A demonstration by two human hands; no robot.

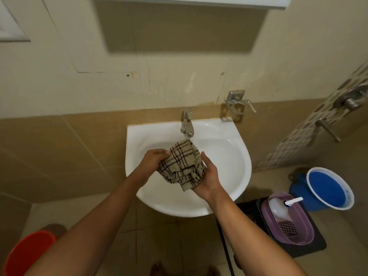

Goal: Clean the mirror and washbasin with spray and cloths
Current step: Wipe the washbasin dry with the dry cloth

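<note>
A beige checked cloth point(183, 164) with dark lines is bunched up over the bowl of the white washbasin point(235, 156). My left hand point(153, 160) grips its left edge. My right hand point(207, 176) cups it from below and from the right, fingers curled into the folds. The chrome tap point(187, 124) stands at the back of the basin, just beyond the cloth. A white spray bottle point(278, 208) with a blue and white nozzle lies in a purple basket point(302, 234) on the floor to the right. Only the mirror's lower frame point(189, 1) shows at the top.
A blue bucket point(328, 190) stands on the floor at the right, beyond the purple basket, which sits on a black crate point(251, 212). An orange bucket point(27, 253) is at the lower left. A metal wall holder point(237, 104) and wall taps point(350, 100) stick out on the right.
</note>
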